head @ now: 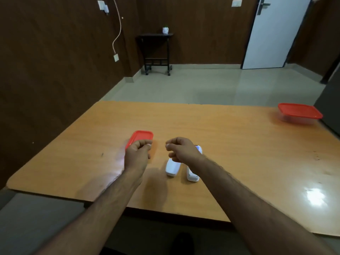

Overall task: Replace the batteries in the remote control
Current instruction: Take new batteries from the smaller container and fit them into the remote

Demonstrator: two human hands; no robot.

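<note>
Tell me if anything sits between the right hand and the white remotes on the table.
Nothing visible does. The right hand hovers directly over the two white remotes, partly covering their far ends. The red-lidded container lies off to the left, beyond the left hand, not in the way.

Two white remote pieces on the orange-brown table, partly hidden behind a forearm.

The left white piece (171, 169) lay flat near the table's front edge, its rounded near end toward the camera and its far end hidden behind the hand above it; its visible surface was plain and smooth. Just to its right, apart by a narrow gap, lay the right white piece (192, 175), roughly parallel and slightly angled, with a forearm crossing over its middle. Its far end (199, 148) showed beyond the wrist, with a bluish patch and a dark edge. Which piece was the remote's body and which the battery cover could not be told. No batteries showed.
</note>
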